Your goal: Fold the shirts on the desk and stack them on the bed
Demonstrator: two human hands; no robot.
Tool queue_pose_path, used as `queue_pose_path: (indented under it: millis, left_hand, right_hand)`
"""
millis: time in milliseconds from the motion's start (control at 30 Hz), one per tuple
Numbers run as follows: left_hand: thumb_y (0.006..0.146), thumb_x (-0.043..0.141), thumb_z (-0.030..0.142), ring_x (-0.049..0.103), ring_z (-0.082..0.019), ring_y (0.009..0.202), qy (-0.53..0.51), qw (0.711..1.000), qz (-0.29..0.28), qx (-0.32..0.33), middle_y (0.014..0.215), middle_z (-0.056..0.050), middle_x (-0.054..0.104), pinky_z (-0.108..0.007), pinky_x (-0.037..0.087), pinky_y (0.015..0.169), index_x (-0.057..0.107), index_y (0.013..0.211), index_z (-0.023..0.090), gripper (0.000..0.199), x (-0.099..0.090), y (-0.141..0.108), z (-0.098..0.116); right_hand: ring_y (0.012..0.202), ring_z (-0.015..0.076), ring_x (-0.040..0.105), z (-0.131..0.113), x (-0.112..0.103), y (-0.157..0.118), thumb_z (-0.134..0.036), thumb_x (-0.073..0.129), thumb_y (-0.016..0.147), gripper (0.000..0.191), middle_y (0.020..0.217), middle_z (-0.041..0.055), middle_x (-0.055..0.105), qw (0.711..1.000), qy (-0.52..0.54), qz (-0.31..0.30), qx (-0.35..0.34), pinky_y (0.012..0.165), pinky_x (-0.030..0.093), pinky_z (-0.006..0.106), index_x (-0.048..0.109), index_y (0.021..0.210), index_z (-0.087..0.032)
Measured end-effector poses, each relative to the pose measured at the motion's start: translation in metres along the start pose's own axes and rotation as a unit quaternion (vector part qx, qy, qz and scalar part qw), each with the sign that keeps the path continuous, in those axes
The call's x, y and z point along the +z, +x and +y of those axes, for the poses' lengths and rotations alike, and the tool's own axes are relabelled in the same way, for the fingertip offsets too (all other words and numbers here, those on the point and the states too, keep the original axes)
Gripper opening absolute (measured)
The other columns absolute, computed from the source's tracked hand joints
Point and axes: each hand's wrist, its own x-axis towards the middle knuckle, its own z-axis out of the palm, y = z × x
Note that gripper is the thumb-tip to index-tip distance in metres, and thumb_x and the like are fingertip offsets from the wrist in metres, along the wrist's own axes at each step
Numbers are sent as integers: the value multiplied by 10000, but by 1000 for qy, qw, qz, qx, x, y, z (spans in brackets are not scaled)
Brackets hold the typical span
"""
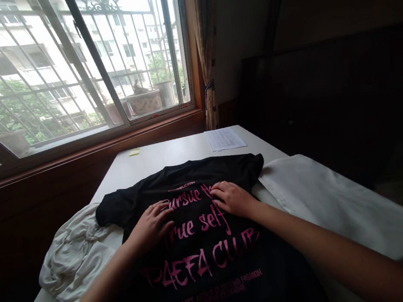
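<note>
In the head view, open hands (194, 210) are resting ungripping on the black shirt (185, 173), uneven pressure possibly causing creases

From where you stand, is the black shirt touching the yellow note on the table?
Apart. The head view shows a bare strip of the white table between the yellow note and the top edge of the black shirt.

Daylight through a barred window (135, 55)
Patterned curtain (205, 45) beside it, white worktop (182, 148) below; the dark right side perhaps holds furniture.
</note>
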Motion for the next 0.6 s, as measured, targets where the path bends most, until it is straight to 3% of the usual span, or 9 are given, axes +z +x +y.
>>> queue_pose_path:
  millis: [133,267,367,467,600]
  left_hand:
    - [1030,511,514,381,-324,1515,27,999,-26,11,1635,-53,440,-616,332,1227,391,1586,362,588,16,-45,37]
    - [1039,501,488,349,-315,1535,48,998,-24,15,1655,-28,409,-623,326,1233,301,1619,380,623,10,-79,66]
    - [1010,551,505,422,-333,1482,56,998,-3,20,1607,-59,471,-618,369,1211,367,1597,343,636,4,-98,88]
    - [966,628,522,564,-322,1321,40,998,38,-3,1467,-92,585,-545,494,1121,500,1502,307,592,4,-113,106]
    - [1016,586,368,650,-247,1045,-8,997,68,-41,1201,-84,672,-402,593,906,638,1249,250,266,4,-116,120]
  right_hand:
    - [1454,322,422,-25,11,-35,-464,574,1000,488,1520,94,549,998,57,-2,-37,1217,353,523,605,1441,-255]
    - [1494,328,372,-31,7,-68,-450,584,989,501,1569,67,505,997,72,-17,-28,1229,324,548,579,1467,-299]
    - [1430,321,444,-34,-3,-92,-429,636,952,480,1485,80,569,996,84,-5,-31,1198,362,523,618,1411,-290]
    - [1289,306,545,-40,-11,-112,-425,693,922,431,1361,95,626,996,89,5,-18,1098,440,487,659,1326,-278]
    - [1088,256,606,-48,-16,-123,-320,649,973,192,1178,80,676,997,76,9,-16,957,471,421,687,1149,-252]
